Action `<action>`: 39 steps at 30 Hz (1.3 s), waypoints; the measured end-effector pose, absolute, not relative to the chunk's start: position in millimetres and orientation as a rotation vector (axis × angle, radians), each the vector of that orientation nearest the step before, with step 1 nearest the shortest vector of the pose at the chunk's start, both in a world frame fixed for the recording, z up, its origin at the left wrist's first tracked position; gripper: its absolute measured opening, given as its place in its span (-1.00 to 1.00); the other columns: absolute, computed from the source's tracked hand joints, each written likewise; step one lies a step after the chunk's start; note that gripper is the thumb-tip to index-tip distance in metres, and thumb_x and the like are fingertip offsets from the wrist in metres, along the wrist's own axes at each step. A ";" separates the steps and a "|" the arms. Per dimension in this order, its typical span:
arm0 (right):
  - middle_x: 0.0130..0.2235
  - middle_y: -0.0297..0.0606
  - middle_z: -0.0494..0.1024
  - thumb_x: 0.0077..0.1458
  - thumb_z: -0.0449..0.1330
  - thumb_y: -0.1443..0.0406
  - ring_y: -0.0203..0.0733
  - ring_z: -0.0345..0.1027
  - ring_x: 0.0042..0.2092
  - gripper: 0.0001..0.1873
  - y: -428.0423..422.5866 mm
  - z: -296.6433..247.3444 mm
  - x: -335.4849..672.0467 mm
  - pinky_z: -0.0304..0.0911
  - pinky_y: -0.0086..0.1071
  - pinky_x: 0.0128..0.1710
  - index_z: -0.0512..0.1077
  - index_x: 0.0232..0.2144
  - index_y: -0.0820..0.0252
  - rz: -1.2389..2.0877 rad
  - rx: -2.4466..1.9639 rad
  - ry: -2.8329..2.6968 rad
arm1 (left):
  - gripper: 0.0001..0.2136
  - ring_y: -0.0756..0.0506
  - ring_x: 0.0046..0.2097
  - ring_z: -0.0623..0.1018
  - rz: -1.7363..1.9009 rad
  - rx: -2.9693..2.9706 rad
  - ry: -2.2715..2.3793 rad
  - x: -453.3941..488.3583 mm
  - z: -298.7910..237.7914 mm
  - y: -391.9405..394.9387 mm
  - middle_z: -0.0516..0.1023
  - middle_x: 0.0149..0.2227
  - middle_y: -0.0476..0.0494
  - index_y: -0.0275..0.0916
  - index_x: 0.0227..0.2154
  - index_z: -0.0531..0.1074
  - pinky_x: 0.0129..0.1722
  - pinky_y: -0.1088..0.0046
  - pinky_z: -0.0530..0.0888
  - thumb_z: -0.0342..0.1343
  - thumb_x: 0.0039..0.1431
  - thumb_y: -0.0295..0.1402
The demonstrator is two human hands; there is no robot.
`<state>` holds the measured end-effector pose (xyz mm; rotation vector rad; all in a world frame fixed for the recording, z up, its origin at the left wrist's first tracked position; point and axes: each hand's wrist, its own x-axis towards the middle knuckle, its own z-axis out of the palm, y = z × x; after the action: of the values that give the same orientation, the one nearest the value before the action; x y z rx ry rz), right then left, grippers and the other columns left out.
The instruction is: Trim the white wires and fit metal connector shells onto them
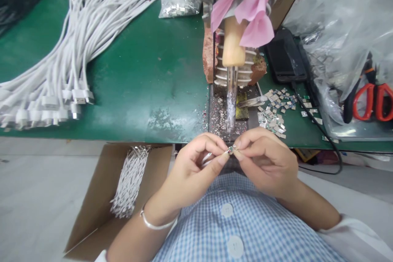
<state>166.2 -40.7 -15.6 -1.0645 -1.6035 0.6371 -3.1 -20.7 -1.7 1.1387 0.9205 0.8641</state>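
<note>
My left hand [196, 163] pinches the end of a white cable [207, 158] just below the edge of the green table [147, 73]. My right hand [264, 156] pinches a tiny metal connector part [231, 150] against that cable end. Both hands meet fingertip to fingertip, close to my checked shirt. Straight above them a soldering iron [232, 69] with a wooden handle points down over a dark, solder-flecked plate [218, 115]. A pile of small metal connector pieces [276, 110] lies just right of the plate.
A big bundle of white cables [70, 61] covers the table's left side. A cardboard box [101, 196] below holds more white cables [130, 180]. Red-handled scissors [371, 102], a black phone [285, 55] and clear plastic bags [344, 20] sit at the right.
</note>
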 end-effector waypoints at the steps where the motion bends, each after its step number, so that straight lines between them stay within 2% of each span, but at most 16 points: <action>1: -0.35 -0.31 0.46 0.01 0.18 0.53 -0.28 0.43 -0.32 -0.82 -40.8 -15.5 165.8 0.41 -0.37 -0.35 0.37 -0.44 0.16 0.637 -1.069 -1.602 | -0.90 0.02 -0.31 0.47 0.874 1.157 0.927 -2.4 -1.7 -22.0 0.47 -0.29 -0.09 -0.24 -0.46 0.45 -0.34 0.53 0.44 0.18 0.15 -0.50; 12: -0.34 -0.30 0.47 0.02 0.21 0.50 -0.25 0.41 -0.29 -0.85 -35.3 -7.0 167.3 0.40 -0.34 -0.32 0.41 -0.46 0.16 0.747 -1.105 -1.588 | -0.89 0.00 -0.32 0.49 0.835 1.378 0.938 -10.2 4.3 -8.9 0.50 -0.28 -0.12 -0.25 -0.50 0.46 -0.39 0.51 0.41 0.20 0.12 -0.51; 32: -0.32 -0.32 0.43 0.00 0.22 0.53 -0.27 0.37 -0.28 -0.82 -24.0 -5.0 166.2 0.35 -0.35 -0.30 0.43 -0.47 0.17 0.689 -1.059 -1.584 | -0.89 0.02 -0.37 0.48 0.795 1.374 0.871 -11.7 12.3 11.3 0.53 -0.33 -0.08 -0.26 -0.51 0.49 -0.40 0.50 0.40 0.21 0.10 -0.52; 39: -0.32 -0.32 0.42 -0.01 0.23 0.55 -0.31 0.34 -0.26 -0.82 -24.2 -3.9 166.5 0.33 -0.38 -0.28 0.42 -0.47 0.20 0.689 -1.041 -1.597 | -0.88 0.06 -0.38 0.44 0.815 1.382 0.837 -11.4 12.8 12.0 0.50 -0.34 -0.05 -0.29 -0.50 0.48 -0.42 0.56 0.37 0.20 0.10 -0.58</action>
<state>166.5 -24.2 -3.9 -1.0405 -1.5968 0.6890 -11.4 12.0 12.8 1.3820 0.8366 0.8152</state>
